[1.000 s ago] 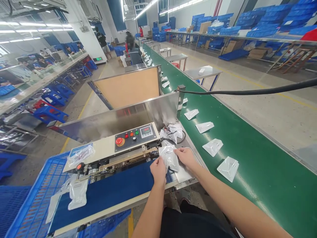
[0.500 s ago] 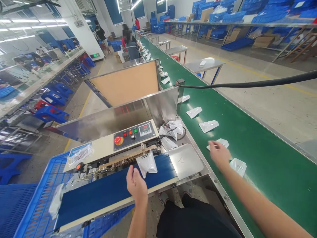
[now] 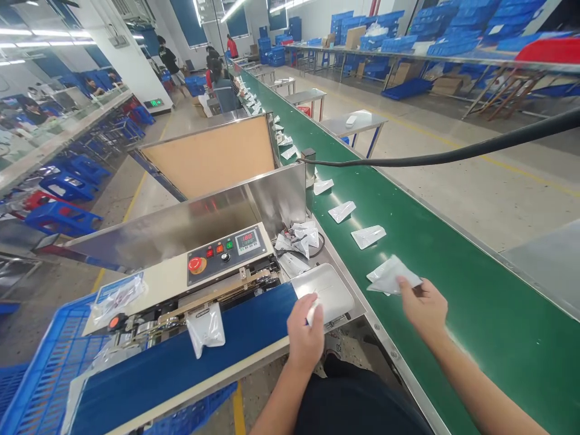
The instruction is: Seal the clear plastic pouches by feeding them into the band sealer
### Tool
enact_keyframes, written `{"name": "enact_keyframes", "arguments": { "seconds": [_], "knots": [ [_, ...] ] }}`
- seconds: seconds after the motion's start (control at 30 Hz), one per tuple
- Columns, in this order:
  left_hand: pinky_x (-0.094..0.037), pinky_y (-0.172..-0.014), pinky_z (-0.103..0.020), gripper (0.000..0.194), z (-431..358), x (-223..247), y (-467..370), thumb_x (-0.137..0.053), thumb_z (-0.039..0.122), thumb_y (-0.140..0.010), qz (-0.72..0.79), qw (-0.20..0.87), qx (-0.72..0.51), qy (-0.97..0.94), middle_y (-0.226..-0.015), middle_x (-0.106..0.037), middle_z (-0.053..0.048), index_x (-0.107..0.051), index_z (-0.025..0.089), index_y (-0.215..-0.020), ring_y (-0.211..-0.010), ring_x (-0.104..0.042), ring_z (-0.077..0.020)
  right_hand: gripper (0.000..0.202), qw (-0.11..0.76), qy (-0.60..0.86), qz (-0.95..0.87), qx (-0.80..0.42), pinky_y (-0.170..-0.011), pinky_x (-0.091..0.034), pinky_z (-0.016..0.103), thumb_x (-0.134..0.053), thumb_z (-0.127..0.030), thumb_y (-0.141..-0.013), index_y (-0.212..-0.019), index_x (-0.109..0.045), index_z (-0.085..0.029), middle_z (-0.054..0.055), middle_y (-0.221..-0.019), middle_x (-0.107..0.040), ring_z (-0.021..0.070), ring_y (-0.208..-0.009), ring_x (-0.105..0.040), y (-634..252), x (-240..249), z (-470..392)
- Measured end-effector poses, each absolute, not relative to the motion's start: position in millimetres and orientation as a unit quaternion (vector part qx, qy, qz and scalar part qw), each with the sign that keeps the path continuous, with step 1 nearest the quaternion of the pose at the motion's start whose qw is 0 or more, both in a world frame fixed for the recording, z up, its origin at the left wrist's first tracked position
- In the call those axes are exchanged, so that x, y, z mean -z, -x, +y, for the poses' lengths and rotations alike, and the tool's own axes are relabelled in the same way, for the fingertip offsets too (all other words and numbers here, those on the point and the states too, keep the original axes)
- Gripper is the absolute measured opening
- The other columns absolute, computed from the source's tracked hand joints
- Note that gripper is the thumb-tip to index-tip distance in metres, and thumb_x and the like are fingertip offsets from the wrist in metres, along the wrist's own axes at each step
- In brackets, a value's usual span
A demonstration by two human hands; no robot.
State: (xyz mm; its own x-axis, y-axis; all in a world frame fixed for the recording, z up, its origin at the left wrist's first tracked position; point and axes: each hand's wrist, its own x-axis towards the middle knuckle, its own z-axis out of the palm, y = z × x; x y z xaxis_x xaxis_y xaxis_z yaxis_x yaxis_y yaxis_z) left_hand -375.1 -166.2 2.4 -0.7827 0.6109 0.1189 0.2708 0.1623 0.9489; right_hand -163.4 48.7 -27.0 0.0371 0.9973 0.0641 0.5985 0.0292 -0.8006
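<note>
My right hand point(image 3: 423, 305) pinches a white plastic pouch point(image 3: 403, 273) by its near edge, just above the green conveyor belt point(image 3: 453, 260). Part of another white pouch point(image 3: 378, 273) shows beneath it. Over the metal plate point(image 3: 333, 284) at the end of the sealing machine is my left hand point(image 3: 306, 335), thumb and fingers apart; a bright patch shows between them. On the machine's blue belt point(image 3: 254, 317) a white pouch point(image 3: 207, 329) hangs with its upper edge at the sealing guides point(image 3: 217, 296).
Several pouches point(image 3: 368, 237) lie in a row along the green belt. Crumpled pouches point(image 3: 299, 238) are piled behind the plate. A control panel point(image 3: 226, 254) tops the machine, and a blue crate point(image 3: 49, 356) stands at its left end. A black cable point(image 3: 408, 160) crosses the belt.
My right hand has taken a pouch from the green belt. My left hand has moved right, from beside the pouch on the blue belt to the metal plate. That pouch has travelled left.
</note>
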Motion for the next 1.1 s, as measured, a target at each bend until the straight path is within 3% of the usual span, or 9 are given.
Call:
{"name": "enact_keyframes", "arguments": {
  "seconds": [0.13,0.3,0.4,0.63,0.87,0.97,1.1],
  "knots": [
    [-0.055,-0.110,-0.045,0.045,-132,-15,364,-0.066,0.051,-0.101,0.704,0.221,-0.572,-0.357,-0.133,-0.078,-0.015,-0.080,0.021,-0.131,-0.123,-0.072,-0.0345,0.056,0.301,0.473,-0.707,-0.431,-0.068,-0.051,0.031,-0.067,-0.077,-0.085,-0.087,-0.074,-0.021,0.006,-0.075,-0.072,0.0215,-0.070,-0.062,229,-21,-5],
    [-0.056,-0.078,-0.031,0.054,-138,-13,380,-0.057,0.065,-0.102,0.735,0.233,-0.587,-0.247,-0.092,-0.082,-0.010,-0.086,0.019,-0.101,-0.084,-0.074,-0.0272,0.066,0.262,0.359,-0.637,-0.630,-0.077,-0.057,0.036,-0.059,-0.081,-0.089,-0.096,-0.080,-0.018,0.011,-0.091,-0.078,0.0265,-0.082,-0.069,273,-24,-36],
    [-0.055,-0.078,-0.031,0.052,-151,-2,389,-0.063,0.064,-0.099,0.747,0.223,-0.593,-0.201,-0.095,-0.082,-0.012,-0.086,0.018,-0.104,-0.086,-0.072,-0.0273,0.056,0.221,0.365,-0.640,-0.639,-0.075,-0.057,0.035,-0.071,-0.073,-0.084,-0.094,-0.082,-0.019,0.011,-0.094,-0.080,0.0271,-0.082,-0.070,286,-11,-36],
    [-0.053,-0.069,-0.032,0.041,-144,35,426,-0.083,0.052,-0.077,0.700,0.261,-0.663,0.053,-0.084,-0.079,-0.010,-0.085,0.012,-0.085,-0.077,-0.070,-0.0247,0.039,0.215,0.497,-0.539,-0.645,-0.052,-0.048,0.028,-0.078,-0.056,-0.073,-0.069,-0.071,-0.018,0.004,-0.060,-0.067,0.0178,-0.055,-0.060,333,24,-21],
    [-0.056,-0.068,-0.035,0.047,-166,49,458,-0.087,0.055,-0.068,0.670,0.224,-0.694,0.138,-0.080,-0.078,-0.009,-0.082,0.012,-0.085,-0.073,-0.072,-0.0240,0.026,0.150,0.465,-0.516,-0.704,-0.055,-0.055,0.026,-0.082,-0.038,-0.074,-0.063,-0.068,-0.019,0.001,-0.056,-0.065,0.0149,-0.052,-0.060,395,31,-34],
    [-0.057,-0.071,-0.034,0.045,-185,47,465,-0.086,0.054,-0.071,0.667,0.209,-0.699,0.148,-0.088,-0.080,-0.010,-0.082,0.012,-0.089,-0.079,-0.074,-0.0242,0.027,0.123,0.432,-0.517,-0.729,-0.061,-0.059,0.027,-0.086,-0.041,-0.074,-0.066,-0.072,-0.018,0.002,-0.060,-0.069,0.0146,-0.057,-0.063,410,29,-47],
    [-0.062,-0.081,-0.038,0.040,-212,38,472,-0.081,0.049,-0.083,0.676,0.182,-0.693,0.170,-0.103,-0.082,-0.011,-0.081,0.015,-0.102,-0.094,-0.078,-0.0292,0.040,0.089,0.371,-0.560,-0.735,-0.072,-0.061,0.033,-0.084,-0.057,-0.077,-0.078,-0.079,-0.017,0.008,-0.076,-0.076,0.0202,-0.071,-0.070,387,28,-34]
  ]
}}
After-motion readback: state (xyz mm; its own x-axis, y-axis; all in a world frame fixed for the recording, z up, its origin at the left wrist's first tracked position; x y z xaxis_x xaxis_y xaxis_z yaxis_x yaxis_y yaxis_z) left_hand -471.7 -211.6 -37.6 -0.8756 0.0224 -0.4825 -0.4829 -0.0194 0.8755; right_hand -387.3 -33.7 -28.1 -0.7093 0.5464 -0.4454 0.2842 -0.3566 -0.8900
